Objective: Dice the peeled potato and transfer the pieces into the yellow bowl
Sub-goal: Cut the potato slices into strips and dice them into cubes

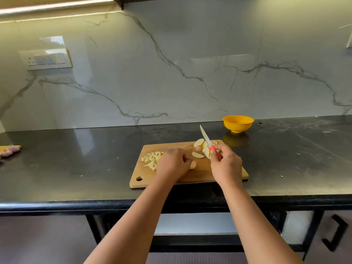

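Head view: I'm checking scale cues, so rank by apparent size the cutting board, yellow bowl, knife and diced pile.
1. cutting board
2. yellow bowl, though it sits farther away
3. knife and diced pile: too alike to rank

Bare dark stone desk [285, 159] lay open between the wooden cutting board [200, 174] and the round yellow plastic bowl [238, 123], nothing standing between them.

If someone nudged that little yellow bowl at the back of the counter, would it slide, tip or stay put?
The yellow bowl looks like thin plastic, so probably light and easy to shift. It stands on a narrow foot under a wider rim, so a push near the rim might tip it. The dark countertop looks glossy, so a low push would likely make it slide.
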`<state>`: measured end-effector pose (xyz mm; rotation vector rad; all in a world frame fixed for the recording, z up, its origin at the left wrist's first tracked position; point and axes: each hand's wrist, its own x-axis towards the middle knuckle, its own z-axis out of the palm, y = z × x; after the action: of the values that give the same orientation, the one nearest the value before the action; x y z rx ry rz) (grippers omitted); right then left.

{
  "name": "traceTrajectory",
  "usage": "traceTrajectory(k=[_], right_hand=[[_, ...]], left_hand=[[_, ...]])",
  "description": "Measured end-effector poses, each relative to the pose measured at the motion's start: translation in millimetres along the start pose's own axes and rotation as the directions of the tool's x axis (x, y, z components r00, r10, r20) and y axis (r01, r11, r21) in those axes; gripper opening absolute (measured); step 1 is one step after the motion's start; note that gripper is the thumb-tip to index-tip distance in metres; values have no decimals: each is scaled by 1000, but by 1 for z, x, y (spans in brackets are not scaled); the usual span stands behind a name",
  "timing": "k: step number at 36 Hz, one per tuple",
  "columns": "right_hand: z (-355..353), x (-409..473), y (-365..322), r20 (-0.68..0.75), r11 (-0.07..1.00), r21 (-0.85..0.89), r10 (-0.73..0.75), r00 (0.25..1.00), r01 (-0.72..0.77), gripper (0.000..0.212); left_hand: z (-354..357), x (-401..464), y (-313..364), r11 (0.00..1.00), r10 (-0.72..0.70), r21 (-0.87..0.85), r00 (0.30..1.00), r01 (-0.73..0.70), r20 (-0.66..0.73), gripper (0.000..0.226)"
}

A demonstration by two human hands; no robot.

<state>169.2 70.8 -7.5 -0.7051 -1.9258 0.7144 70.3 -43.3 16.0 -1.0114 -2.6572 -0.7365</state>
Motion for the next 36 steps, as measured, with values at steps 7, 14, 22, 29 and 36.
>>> traceTrajectory(k=[7, 14, 22, 29, 36], right_hand=[[-14, -19, 0, -25, 997, 73, 38, 999, -36, 24], [-33, -39, -13, 72, 999, -43, 9, 997, -6, 12], [-50, -60, -40, 220, 957, -284, 13, 975, 52, 14], [-53, -60, -60, 233, 941, -330, 5, 972, 74, 10], [-42, -60, -72, 343, 912, -410, 178, 922, -23, 15]], left_hand=[[-10, -4, -21, 964, 258, -123, 935, -234, 243, 40], [-4, -7, -18, 956, 268, -165, 948, -241, 171, 26], [2, -24, -19, 935, 314, -183, 949, -305, 20, 20], [1, -28, -23, 944, 312, -136, 948, -301, 68, 42], [5, -26, -23, 952, 277, -155, 959, -264, 66, 41]])
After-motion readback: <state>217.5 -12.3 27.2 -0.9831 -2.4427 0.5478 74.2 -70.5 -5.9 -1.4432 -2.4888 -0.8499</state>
